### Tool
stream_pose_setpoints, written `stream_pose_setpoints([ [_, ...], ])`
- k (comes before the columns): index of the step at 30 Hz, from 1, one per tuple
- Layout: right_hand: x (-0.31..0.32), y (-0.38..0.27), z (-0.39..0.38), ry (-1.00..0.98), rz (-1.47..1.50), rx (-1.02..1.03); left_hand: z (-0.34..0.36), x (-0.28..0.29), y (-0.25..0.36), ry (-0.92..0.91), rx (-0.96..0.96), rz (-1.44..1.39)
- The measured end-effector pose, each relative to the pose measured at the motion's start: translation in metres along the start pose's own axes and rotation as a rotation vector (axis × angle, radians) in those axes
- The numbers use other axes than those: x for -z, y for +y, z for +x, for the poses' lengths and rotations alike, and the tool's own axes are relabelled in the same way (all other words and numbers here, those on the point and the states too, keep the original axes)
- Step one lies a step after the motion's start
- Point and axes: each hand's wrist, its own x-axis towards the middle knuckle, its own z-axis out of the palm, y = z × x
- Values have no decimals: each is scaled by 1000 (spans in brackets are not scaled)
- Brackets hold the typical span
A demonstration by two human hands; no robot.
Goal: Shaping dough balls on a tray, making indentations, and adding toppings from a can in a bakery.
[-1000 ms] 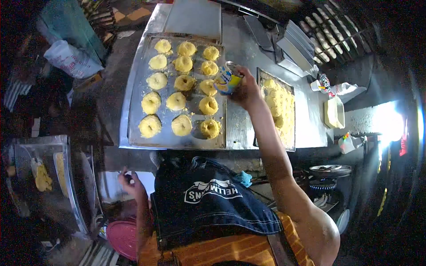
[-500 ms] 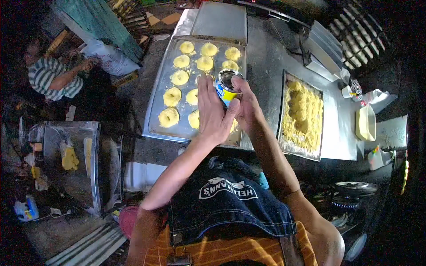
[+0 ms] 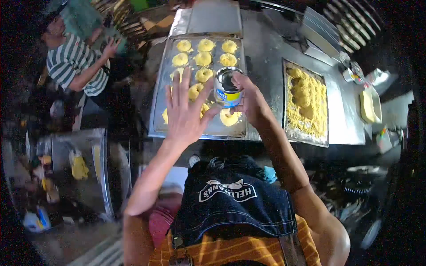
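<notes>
Work at a grey metal table (image 3: 268, 57), seen from above, parts listed from largest to smallest. Beyond the table's left side stands a co-worker in a green-and-white striped shirt (image 3: 80, 62), arms bent. A large rectangular metal baking tray (image 3: 215, 60) occupies the table's near left part; a smaller dark-rimmed rectangular tray (image 3: 326, 108) lies to its right, a strip of table between them, and carries a heap of crumbly yellow dough (image 3: 306, 95). At the table's right edge sits a pale yellow plastic tub (image 3: 370, 104). The left hand (image 3: 184, 108), back uppermost and fingers spread wide, hangs over the large tray and blocks the view of part of its left side; whether its thumb touches the can cannot be told. The right hand (image 3: 252, 102) is closed around the right side of a blue, yellow and white cylindrical metal can (image 3: 228, 95), dark at its mouth. The can is above the large tray's right side, hiding part of the rows of round, pale yellow dough pieces (image 3: 205, 45), several with hollowed centres
</notes>
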Motion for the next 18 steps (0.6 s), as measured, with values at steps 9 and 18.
stream_pose_setpoints([
  [9,-37,21,-1,-144,-108,-243,1,-2,-41,-368,176,-1659],
  [18,-88,57,-41,56,295,-80,-25,-70,-17,184,238,-1324],
])
